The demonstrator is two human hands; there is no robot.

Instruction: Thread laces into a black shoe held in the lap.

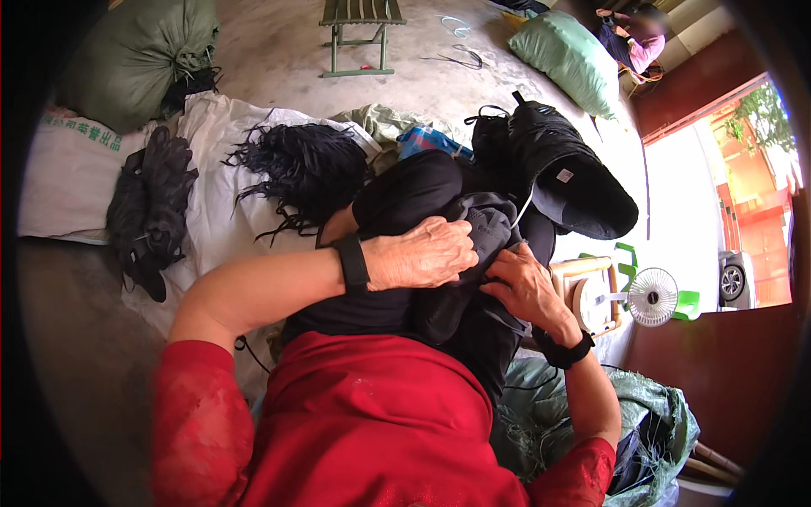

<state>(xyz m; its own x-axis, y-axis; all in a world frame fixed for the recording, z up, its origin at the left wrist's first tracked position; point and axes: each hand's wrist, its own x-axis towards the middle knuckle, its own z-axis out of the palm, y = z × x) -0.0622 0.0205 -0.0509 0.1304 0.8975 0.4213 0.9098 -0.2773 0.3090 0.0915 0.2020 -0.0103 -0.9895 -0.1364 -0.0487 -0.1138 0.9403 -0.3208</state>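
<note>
Across my lap lies a dark grey shoe upper or fabric piece [486, 224] with a faint pattern. My left hand [427, 253] has its fingers curled onto this piece. Close by on the right, my right hand [524, 283] is bent over its lower edge, thumb and fingers drawn together. A thin pale cord [523, 209] runs up from near my right fingers. Beyond it, several black shoe uppers [541, 135] lie nested in a stack, with a wide opening facing me. The tips of my fingers are partly hidden by the dark cloth.
A pile of black lace-like strips [304, 173] and a dark bundle [152, 207] lie on white sacking [215, 160] to the left. A small fan [653, 297] stands at right, above a green woven sack [541, 414]. Farther away are a folding stool [359, 34] and a seated person [638, 42].
</note>
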